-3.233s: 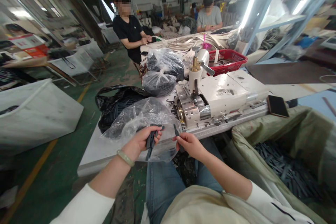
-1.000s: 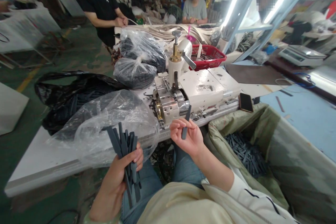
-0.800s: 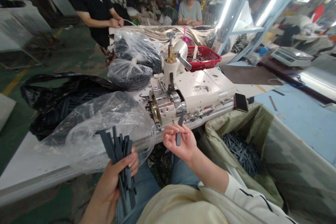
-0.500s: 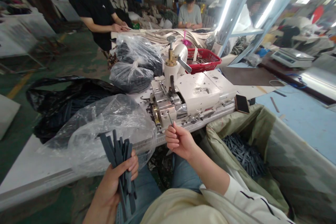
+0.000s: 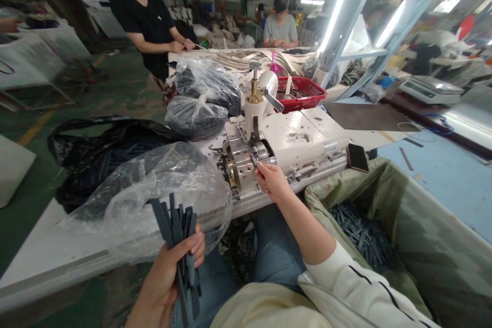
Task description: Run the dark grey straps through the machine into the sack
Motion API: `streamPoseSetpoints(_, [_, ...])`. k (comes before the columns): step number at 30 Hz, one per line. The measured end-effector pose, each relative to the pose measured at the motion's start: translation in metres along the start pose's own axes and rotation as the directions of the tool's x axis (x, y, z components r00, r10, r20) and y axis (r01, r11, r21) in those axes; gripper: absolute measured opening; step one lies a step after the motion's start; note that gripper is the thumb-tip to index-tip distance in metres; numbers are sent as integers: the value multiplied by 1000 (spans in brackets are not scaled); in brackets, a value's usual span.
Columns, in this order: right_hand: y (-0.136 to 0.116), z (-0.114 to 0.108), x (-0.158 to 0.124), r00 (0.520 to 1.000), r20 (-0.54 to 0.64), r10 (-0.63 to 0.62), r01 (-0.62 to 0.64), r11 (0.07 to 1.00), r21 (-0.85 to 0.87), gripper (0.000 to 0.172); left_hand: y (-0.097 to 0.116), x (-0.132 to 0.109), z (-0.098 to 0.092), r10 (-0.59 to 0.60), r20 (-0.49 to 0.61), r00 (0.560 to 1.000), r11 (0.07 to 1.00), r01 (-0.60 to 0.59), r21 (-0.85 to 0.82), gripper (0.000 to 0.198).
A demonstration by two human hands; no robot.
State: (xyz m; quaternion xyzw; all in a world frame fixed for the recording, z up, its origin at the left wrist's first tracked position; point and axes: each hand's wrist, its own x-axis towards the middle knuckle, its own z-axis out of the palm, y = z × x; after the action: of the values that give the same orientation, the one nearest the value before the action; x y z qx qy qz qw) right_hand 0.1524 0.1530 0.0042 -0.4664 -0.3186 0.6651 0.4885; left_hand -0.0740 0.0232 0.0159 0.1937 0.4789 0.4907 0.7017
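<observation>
- The right hand (image 5: 271,180) has moved forward since half a second ago: it was short of the machine and is now right at the metal feed block of the white machine (image 5: 284,146), fingers pinched on a single dark strip (image 5: 253,160) whose tip sits at the rollers
- A second ago that strip lay upright across the open palm; now only its short end shows past the fingertips
- The left hand (image 5: 169,277) stays low and near, curled shut round a bundle of dark strips (image 5: 180,233) fanned upward, much as before
- Just beyond the bundle, the clear plastic bag (image 5: 161,189) lies on the white table (image 5: 42,246), a black bag (image 5: 100,148) to its far left
- To the right, an olive sack (image 5: 418,225) holds a heap of strips, and a phone (image 5: 357,157) lies on the table edge beside the machine
- Far off, a person in black stands at the long table
</observation>
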Motion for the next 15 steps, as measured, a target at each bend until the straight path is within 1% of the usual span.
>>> streamPoseSetpoints(3, [2, 0, 2, 1000, -16, -1, 1, 1000, 17, 36, -1, 2, -3, 0, 13, 1000, 1000, 0, -8, 30])
streamPoseSetpoints(7, [2, -1, 6, 996, -71, -47, 50, 998, 45, 34, -1, 4, -4, -8, 22, 1000, 1000, 8, -17, 28])
streamPoseSetpoints(8, [2, -1, 7, 993, -97, -64, 69, 997, 41, 34, 0, 3, -3, -11, 19, 1000, 1000, 11, -18, 27])
streamPoseSetpoints(10, [-1, -4, 6, 975, -185, -125, 126, 992, -9, 33, 0, 3, -1, -16, 14, 1000, 1000, 16, -19, 27])
streamPoseSetpoints(12, [-3, -12, 1, 935, -284, -211, 197, 977, -76, 33, 1, 3, 1, -15, 15, 1000, 1000, 15, -15, 27])
streamPoseSetpoints(13, [-4, -21, -4, 901, -342, -268, 238, 963, -128, 33, 1, 3, 2, -14, 21, 1000, 1000, 14, -13, 28])
streamPoseSetpoints(14, [-5, -33, -11, 854, -402, -330, 269, 942, -201, 34, 0, 3, 2, -13, 32, 999, 1000, 14, -10, 28])
streamPoseSetpoints(15, [-5, -50, -20, 794, -463, -394, 278, 913, -299, 36, 0, 3, 3, -14, 48, 999, 1000, 14, -7, 28])
